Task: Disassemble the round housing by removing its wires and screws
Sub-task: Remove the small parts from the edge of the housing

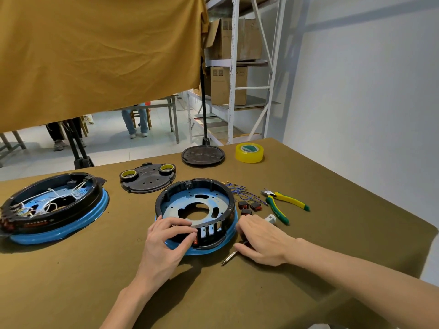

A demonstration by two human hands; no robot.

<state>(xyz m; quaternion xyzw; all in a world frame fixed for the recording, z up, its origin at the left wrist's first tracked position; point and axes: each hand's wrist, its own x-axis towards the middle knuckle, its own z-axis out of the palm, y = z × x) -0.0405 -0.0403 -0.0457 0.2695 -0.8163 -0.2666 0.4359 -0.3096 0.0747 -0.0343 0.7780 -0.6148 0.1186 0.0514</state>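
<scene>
Round housing [197, 210] sits mid-table [332, 233]. Left hand [166, 243] grips its near rim; right hand [262, 241] closes on the screwdriver [231, 256]. Advise steadying the housing firmly, seating the tip squarely before turning.

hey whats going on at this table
A person is taking apart a round black and blue housing on the table. The left hand grips its near rim by the switch slots, while the right hand holds a screwdriver lying low beside it. Blue wires, small switches and pliers lie to the right. A second housing, wires inside, sits at left.
</scene>
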